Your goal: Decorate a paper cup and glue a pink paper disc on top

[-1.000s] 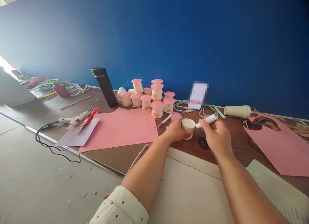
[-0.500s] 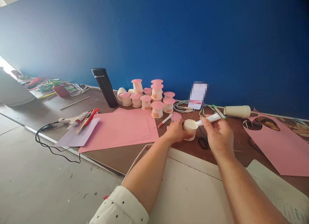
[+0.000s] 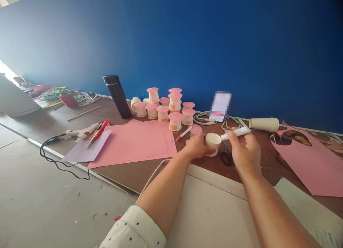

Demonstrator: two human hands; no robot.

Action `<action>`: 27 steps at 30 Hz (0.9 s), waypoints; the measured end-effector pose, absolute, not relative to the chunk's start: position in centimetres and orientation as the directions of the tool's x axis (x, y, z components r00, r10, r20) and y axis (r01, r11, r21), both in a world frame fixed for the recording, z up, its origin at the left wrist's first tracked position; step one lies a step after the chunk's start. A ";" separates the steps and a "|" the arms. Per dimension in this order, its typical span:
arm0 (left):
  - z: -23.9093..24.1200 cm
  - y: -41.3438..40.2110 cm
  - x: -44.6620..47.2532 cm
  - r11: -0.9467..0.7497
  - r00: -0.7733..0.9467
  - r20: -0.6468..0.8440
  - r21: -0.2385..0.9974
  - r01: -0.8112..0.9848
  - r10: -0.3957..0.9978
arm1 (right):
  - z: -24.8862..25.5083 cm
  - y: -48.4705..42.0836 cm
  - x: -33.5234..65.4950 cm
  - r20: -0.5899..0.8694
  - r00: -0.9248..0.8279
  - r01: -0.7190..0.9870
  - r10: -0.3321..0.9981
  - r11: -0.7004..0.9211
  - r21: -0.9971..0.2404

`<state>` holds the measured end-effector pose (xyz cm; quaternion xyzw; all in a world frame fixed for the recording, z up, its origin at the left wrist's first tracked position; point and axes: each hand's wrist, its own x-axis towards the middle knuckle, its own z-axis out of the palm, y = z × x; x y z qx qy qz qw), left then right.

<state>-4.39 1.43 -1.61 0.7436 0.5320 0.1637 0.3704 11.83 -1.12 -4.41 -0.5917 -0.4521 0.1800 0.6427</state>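
Here, the left hand (image 3: 197,145) has its fingers clamped around a small white paper cup (image 3: 213,141), which lies tilted just above the brown tabletop (image 3: 125,175). The right hand (image 3: 245,150) has its fingers closed on a slim white glue tube (image 3: 235,133), with the nozzle at the cup's rim. Black-handled scissors (image 3: 227,157) lie just below the right fingers. 1 pink marker pen (image 3: 183,133) lies just beyond the left fingers.

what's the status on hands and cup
Left hand grips paper cup, tilted. Right hand holds glue tube, nozzle at cup rim. Scissors on table, not blocking.
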 end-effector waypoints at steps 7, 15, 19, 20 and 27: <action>-1.7 1.5 -4.4 -0.144 0.382 -0.171 0.731 0.668 0.908 | -5.1 -0.6 12.8 0.337 0.549 0.371 0.765 0.139 -0.918; -1.3 1.3 -4.5 -0.152 0.382 -0.169 0.719 0.678 0.908 | -4.3 -1.1 11.8 0.342 0.517 0.302 0.785 0.206 -0.931; -1.3 1.3 -4.5 -0.146 0.380 -0.180 0.714 0.685 0.907 | -4.0 -1.4 11.8 0.350 0.566 0.452 0.746 0.074 -0.889; -1.3 1.3 -4.5 -0.147 0.381 -0.178 0.714 0.685 0.907 | -4.0 -1.4 11.9 0.350 0.586 0.462 0.731 0.054 -0.885; -1.4 1.4 -4.4 -0.154 0.380 -0.175 0.705 0.692 0.908 | -4.3 -1.2 11.9 0.379 0.522 0.350 0.764 0.214 -0.912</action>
